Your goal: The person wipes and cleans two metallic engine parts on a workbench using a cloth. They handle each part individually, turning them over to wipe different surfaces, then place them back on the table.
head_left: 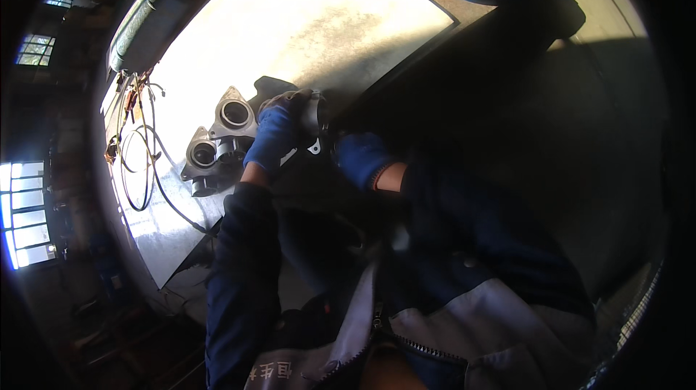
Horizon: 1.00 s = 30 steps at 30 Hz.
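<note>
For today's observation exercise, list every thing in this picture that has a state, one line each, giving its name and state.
Left hand: blue-gloved, gripping a metal part.
Right hand: blue-gloved, at the same part, grip unclear.
Metal part: held, mostly hidden.
Two flanged metal castings: resting side by side on the metal sheet, bores upward, untouched.
Cables: looped loosely.

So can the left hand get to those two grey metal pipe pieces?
Probably yes. The left hand grips a dark tool right beside the two grey flanged castings, and nothing lies between them.

Both hands wear blue gloves; the left hand (275, 136) is curled closed, the right hand (360, 158) near it.
</note>
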Available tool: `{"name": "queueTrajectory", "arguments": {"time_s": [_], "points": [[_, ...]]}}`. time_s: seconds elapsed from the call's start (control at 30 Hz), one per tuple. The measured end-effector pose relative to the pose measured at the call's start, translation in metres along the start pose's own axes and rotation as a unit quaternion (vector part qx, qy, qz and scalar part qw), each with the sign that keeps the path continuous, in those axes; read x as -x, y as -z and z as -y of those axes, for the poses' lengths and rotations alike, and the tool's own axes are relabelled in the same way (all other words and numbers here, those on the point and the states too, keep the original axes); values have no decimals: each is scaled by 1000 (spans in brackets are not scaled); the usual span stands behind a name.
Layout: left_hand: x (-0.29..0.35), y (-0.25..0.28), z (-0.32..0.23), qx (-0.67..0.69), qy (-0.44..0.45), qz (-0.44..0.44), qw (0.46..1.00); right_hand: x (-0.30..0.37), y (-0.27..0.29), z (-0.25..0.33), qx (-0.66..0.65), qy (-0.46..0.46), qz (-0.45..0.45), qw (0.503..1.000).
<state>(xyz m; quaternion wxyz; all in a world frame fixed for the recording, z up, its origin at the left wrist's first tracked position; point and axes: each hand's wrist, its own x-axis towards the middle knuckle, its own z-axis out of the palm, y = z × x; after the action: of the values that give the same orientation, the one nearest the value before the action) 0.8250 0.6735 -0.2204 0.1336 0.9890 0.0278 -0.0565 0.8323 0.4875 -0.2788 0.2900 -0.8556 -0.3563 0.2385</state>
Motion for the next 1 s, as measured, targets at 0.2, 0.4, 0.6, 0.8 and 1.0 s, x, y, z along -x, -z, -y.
{"name": "queueTrajectory", "arguments": {"time_s": [0.2,0.4,0.6,0.8,1.0], "points": [[7,-7,22,-3,-23,-36,999,-32,91,36,156,81,154,972],[-2,-11,15,0,-67,-46,997,-78,95,-18,441,181,-39,878],[0,-11,23,25,-90,-59,994,-90,-1,-69,355,82,-106,925],[-5,-13,22,36,-78,-50,995,-31,-13,-33,152,-11,-19,988],[9,-10,37,-25,-48,-116,992,-34,38,-8,50,63,-90,993]]}}
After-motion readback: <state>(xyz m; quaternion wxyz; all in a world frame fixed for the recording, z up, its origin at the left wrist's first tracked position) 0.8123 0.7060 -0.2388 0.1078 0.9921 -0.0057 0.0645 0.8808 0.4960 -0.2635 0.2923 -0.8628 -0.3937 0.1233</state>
